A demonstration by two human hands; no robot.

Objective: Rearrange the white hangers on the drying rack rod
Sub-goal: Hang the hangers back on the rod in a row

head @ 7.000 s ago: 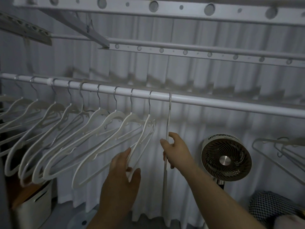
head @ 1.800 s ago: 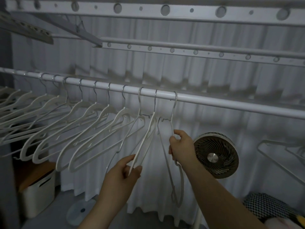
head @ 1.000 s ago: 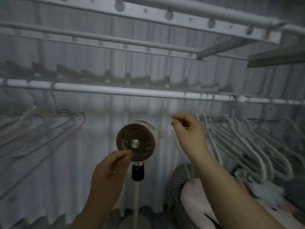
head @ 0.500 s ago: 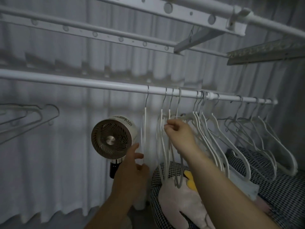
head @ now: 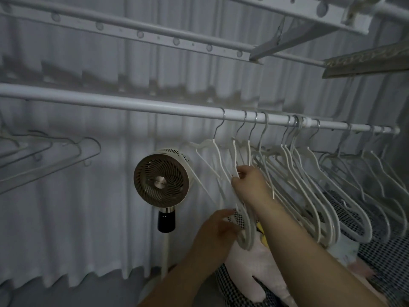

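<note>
R hand (head: 250, 185) on white hangers (head: 249, 227)

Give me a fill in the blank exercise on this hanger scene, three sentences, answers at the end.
The white plastic hangers hang from a long white horizontal ____. Left of them stands a round, grilled ____. The left hand touches the hangers' lower ends; the ____ grips them higher up.
Answers: rod; fan; right hand.
</note>
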